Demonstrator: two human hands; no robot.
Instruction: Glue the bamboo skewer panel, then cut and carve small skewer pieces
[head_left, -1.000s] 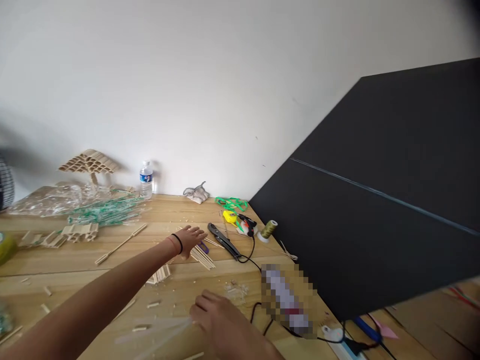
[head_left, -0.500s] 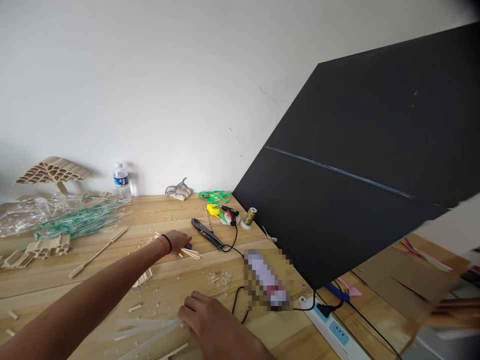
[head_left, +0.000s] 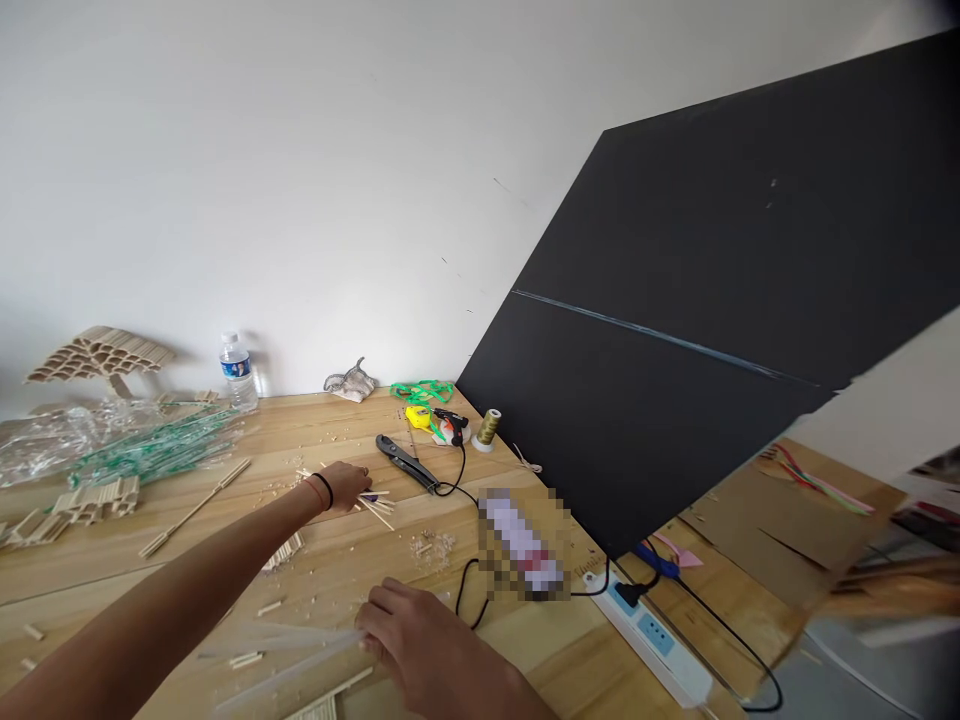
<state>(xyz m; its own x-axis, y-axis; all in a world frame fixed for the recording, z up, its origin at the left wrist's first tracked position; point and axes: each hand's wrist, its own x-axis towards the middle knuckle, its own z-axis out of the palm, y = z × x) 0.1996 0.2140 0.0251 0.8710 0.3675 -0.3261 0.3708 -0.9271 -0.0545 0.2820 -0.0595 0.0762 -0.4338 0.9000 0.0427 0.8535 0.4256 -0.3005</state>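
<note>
My left hand (head_left: pixel 349 487) reaches out over the table, fingers curled and close together above a small spread of thin wooden sticks (head_left: pixel 379 511). A small purple item shows at its fingertips; what the fingers grip is hidden. Nearer to me, my right hand (head_left: pixel 420 640) is closed on the ends of long translucent strips (head_left: pixel 300 672), which stretch left over the wood. Short stick pieces (head_left: pixel 283 552) lie between the two arms. Black-handled pliers (head_left: pixel 406 464) rest just beyond my left hand.
Behind lie a yellow tape measure (head_left: pixel 418 417), a glue gun (head_left: pixel 453 427) and a thread spool (head_left: pixel 488 428). At left are a bottle (head_left: pixel 238 373), green-and-clear plastic (head_left: pixel 157 440) and a stick model (head_left: pixel 105 352). A power strip (head_left: pixel 652 637) and leaning black board (head_left: pixel 637 400) stand right.
The view has shifted slightly. The thin sticks by my left hand are now more fanned out, and the hand has moved a little left in view. My right hand keeps its hold.
</note>
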